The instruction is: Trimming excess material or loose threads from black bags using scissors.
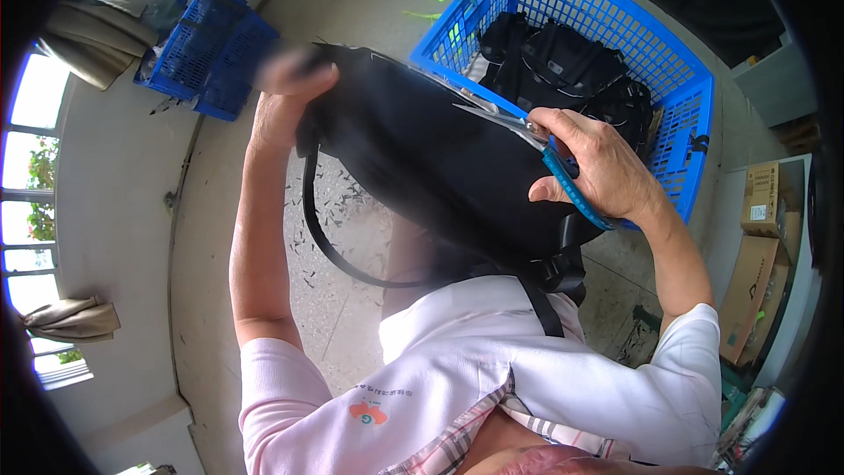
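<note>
A black fabric bag (431,149) with straps lies across my lap. My left hand (297,79) is closed on its far left end, and the fingertips there are blurred. In my right hand (598,158) is a pair of scissors (571,185) with blue handles. Their silver blades are spread apart and point left over the bag's upper edge. A black strap (309,220) loops down from the bag's left side toward my lap. A black buckle (563,273) hangs at the lower right of the bag.
Ahead on the right stands a blue plastic basket (703,114) with black bags (563,70) inside. More blue baskets (211,53) are by the left wall. Dark scraps (334,198) litter the floor. Cardboard boxes (756,255) sit on a shelf at right.
</note>
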The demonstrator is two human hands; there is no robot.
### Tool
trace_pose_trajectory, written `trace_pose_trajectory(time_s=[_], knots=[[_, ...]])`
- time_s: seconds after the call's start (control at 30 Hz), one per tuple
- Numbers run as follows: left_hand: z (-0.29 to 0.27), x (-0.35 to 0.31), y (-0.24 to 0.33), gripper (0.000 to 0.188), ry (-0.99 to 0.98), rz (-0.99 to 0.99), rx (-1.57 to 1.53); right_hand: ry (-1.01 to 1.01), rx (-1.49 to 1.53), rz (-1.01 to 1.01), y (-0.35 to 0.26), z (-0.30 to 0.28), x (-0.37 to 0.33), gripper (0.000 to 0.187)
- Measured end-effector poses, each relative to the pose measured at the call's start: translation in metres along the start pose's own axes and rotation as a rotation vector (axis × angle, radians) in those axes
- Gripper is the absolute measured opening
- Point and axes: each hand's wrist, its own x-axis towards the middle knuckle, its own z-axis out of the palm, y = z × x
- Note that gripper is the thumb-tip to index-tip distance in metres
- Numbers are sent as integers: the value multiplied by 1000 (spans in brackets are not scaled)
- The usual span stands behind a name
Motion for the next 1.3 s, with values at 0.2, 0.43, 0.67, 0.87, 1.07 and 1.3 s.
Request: trace_pose_trajectory(time_s=[0.2,0.43,0.67,0.87,1.07,1.3], knots=[[-6,-4,-7,9,34,2,49,-24,100,27,-1,5,2,59],[-5,-5,-5,9,40,-24,20,28,1,-50,-8,3,16,53],[-2,-7,-6,13,49,38,-3,18,72,31,-10,12,12,48],[11,-3,14,14,-4,11,103,187,19,7,-12,-4,28,60],[42,-7,43,27,19,-54,192,142,-184,-87,-30,-23,46,63],[49,-7,49,24,25,25,286,105,-243,-95,-34,-31,49,57]])
